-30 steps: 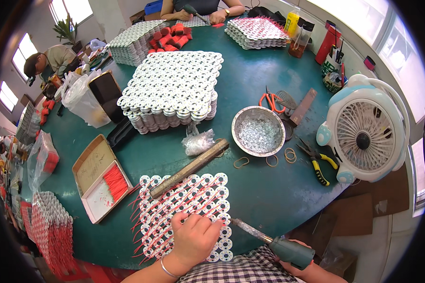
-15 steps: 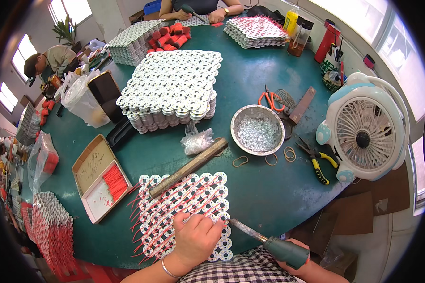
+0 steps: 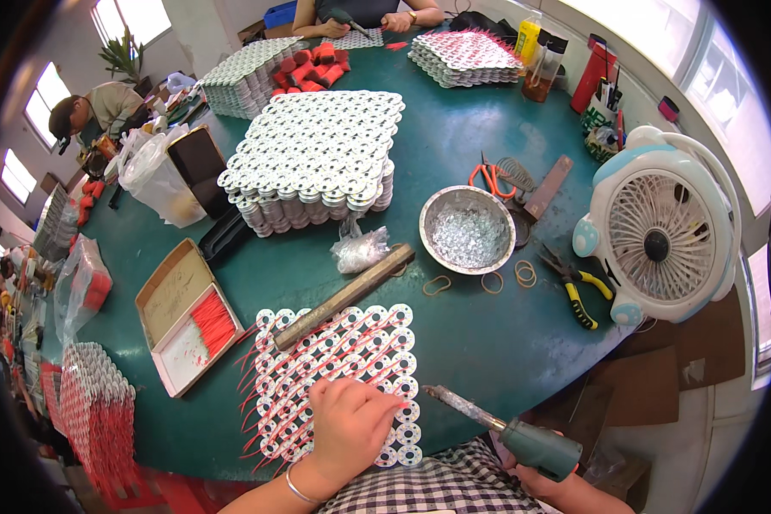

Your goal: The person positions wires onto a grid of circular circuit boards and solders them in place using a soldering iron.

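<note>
In front of me lies a panel of round white circuit boards [image 3: 338, 319] joined in a grid, with red wires [image 3: 295, 377] running slantwise across it. My left hand [image 3: 351, 424] rests over the panel's lower middle, thumb and finger pinched on a red wire whose end shows at the fingertips. My right hand [image 3: 544, 486] is wrapped round the green handle of a soldering iron [image 3: 535, 447]. The iron's tip is just right of the panel, apart from it. A metal bar [image 3: 347, 295] lies slantwise on the panel's top part.
An open box of red wires [image 3: 214, 324] sits left. Beyond the panel are a bowl of small shiny pieces [image 3: 468, 231] and a tall stack of boards [image 3: 321, 141]. Pliers [image 3: 578, 291] and a fan [image 3: 657, 240] stand right. A co-worker's hands [image 3: 397, 22] work across the table.
The soldering iron's tip has drawn back from the panel's right edge, up and to the right. My left hand has stayed nearly in place, its fingertips slightly shifted.
</note>
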Demonstrator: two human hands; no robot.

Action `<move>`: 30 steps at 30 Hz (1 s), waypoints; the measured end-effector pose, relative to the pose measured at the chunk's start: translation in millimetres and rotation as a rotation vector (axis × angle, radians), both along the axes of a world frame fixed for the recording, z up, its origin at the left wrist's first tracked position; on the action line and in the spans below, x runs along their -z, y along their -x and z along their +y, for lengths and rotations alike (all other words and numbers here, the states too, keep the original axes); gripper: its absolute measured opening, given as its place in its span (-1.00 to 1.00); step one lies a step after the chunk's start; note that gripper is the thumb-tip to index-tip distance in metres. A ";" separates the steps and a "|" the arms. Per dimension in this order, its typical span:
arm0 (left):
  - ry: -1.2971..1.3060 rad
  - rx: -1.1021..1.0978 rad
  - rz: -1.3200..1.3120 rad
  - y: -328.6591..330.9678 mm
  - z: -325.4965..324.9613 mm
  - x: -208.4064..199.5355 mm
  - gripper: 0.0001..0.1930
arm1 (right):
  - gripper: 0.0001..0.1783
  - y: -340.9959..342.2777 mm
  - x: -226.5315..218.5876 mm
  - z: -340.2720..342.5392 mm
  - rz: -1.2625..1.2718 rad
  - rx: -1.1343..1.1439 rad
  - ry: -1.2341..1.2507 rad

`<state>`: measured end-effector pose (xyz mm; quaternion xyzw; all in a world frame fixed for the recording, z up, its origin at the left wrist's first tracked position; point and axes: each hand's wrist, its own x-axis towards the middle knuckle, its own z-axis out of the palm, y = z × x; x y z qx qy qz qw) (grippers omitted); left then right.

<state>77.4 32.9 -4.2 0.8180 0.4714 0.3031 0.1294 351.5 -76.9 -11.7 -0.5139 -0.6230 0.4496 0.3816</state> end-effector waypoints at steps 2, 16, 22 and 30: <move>-0.091 0.025 0.083 1.5 -4.8 -4.2 -0.83 | -0.78 3.2 2.2 -7.6 0.022 0.048 0.060; -0.072 0.033 0.137 4.4 -13.4 2.2 -0.82 | -0.71 8.6 1.7 -9.3 -0.263 0.005 -0.022; -0.053 0.037 0.115 4.9 -13.4 2.9 -0.86 | -0.72 13.7 -3.8 -6.6 -0.243 0.052 -0.024; -0.036 0.062 0.149 4.0 -11.7 0.6 -0.92 | -0.72 12.6 -1.5 -10.4 -0.158 0.027 0.098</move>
